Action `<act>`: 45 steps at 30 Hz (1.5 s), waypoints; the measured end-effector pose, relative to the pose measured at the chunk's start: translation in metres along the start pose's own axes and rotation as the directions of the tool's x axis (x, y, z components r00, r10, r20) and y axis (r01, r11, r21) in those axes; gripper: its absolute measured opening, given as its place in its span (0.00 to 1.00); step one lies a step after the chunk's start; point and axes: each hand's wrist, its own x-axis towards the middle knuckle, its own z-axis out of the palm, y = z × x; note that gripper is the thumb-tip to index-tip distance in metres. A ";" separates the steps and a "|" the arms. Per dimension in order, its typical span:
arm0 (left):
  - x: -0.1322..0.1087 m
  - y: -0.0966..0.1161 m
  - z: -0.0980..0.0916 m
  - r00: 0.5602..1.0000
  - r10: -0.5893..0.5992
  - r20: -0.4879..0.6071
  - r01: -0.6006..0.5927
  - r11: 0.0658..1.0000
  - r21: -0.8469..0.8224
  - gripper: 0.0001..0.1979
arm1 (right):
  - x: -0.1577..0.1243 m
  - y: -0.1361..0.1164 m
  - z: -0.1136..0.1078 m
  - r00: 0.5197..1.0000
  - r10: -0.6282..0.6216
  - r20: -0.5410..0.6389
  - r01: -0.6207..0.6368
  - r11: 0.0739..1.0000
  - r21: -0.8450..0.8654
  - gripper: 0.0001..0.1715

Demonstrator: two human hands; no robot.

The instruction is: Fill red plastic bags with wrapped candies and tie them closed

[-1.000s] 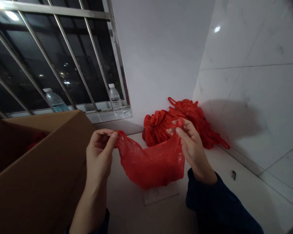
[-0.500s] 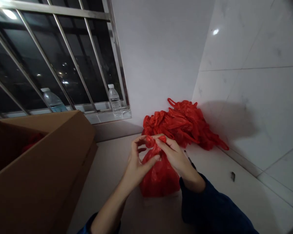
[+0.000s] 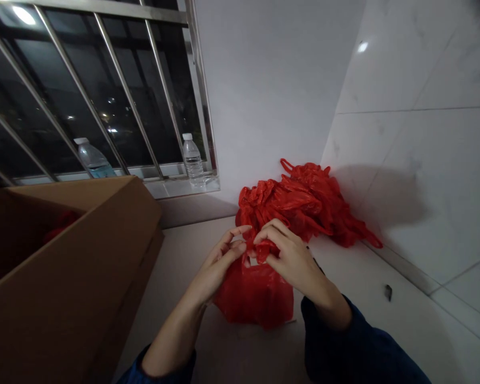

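red plastic bag thin, glossy; cardboard box matt; wall tile polished; window bars smooth steel.

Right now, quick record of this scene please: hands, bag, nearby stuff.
left hand: fingers at the gathered top of the red plastic bag
right hand: pinching that gathered top
behind bag: pile of red plastic bags, against the tiled wall
left of hands: cardboard box
farther: water bottle on the windowsill
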 end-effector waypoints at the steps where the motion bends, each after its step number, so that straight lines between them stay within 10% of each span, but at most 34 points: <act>1: 0.000 0.001 0.000 1.000 0.011 -0.011 -0.010 0.999 0.050 0.21 | 0.000 -0.002 0.003 0.998 -0.013 -0.058 0.009 0.998 -0.066 0.17; 12: 0.004 0.002 -0.011 0.930 0.316 -0.186 -0.229 0.898 0.377 0.09 | -0.002 0.006 -0.012 0.979 -0.192 -0.068 0.192 0.981 -0.012 0.09; 21: 0.027 -0.008 -0.071 0.813 0.466 -0.349 -0.234 0.811 0.536 0.17 | -0.025 0.017 -0.067 0.971 0.098 0.218 -0.100 0.995 -0.002 0.17; 29: 0.028 -0.031 -0.085 0.935 0.189 -0.301 0.015 0.824 0.566 0.34 | -0.016 0.076 -0.052 0.837 0.240 0.492 -0.401 0.881 0.253 0.17; 34: 0.015 -0.058 -0.096 0.946 0.091 -0.312 0.194 0.613 0.766 0.35 | -0.033 0.126 -0.025 0.911 0.335 0.242 -0.327 0.942 -0.076 0.26; 38: 0.012 -0.081 -0.065 0.983 0.171 -0.071 -0.027 0.512 0.859 0.27 | -0.044 0.122 0.025 0.955 0.069 0.289 -0.059 0.997 -0.042 0.52; 45: 0.023 -0.130 -0.044 0.948 0.319 0.006 -0.096 0.266 0.959 0.24 | -0.058 0.133 0.104 0.983 0.091 0.161 -0.040 0.956 -0.291 0.46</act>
